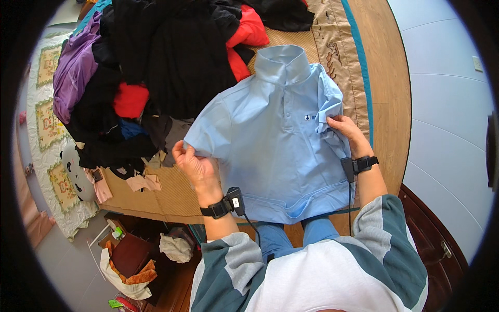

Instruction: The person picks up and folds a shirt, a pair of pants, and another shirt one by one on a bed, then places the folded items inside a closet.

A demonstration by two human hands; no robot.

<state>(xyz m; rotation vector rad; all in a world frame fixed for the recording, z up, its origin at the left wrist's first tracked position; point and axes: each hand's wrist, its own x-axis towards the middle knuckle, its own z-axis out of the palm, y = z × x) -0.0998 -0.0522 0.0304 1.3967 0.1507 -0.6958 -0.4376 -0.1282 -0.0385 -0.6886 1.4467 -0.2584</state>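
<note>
A light blue polo shirt (269, 148) lies front up across the near edge of the bed, its collar pointing away from me and its hem close to my body. My left hand (195, 165) pinches the cuff of the sleeve on the left, which is spread outward. At the other side my right hand (347, 130) grips the bunched sleeve between thumb and fingers. A small printed mark shows on the shirt's chest. Both wrists wear black straps with small devices and cables.
A large heap of dark clothes (183, 58) covers the bed's left and far part, with a purple garment (76, 74) and red pieces in it. A panda cushion (78, 171) rests at the left. Below the bed edge stands a chair-like seat (130, 255) with cloths.
</note>
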